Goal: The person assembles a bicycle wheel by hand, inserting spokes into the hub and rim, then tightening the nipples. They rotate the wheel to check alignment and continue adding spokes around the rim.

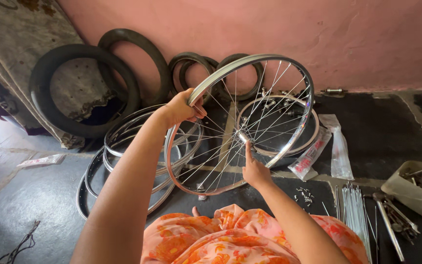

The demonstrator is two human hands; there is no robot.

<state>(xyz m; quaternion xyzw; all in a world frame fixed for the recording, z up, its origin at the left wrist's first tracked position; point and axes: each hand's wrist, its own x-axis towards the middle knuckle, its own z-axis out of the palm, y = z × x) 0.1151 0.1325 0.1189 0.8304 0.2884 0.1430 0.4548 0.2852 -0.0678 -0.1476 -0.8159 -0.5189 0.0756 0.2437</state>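
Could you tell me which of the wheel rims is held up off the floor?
The spoked rim gripped by the left hand; the others lie flat.

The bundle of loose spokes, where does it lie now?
In the head view, the loose spokes lie on the dark floor at lower right, between the person's right forearm and the tub of small parts.

Single head view — close, looking down and forward (toward the pink wall (348,34)).

Left hand (181,108) clenched, raised; right hand (254,171) pointing.
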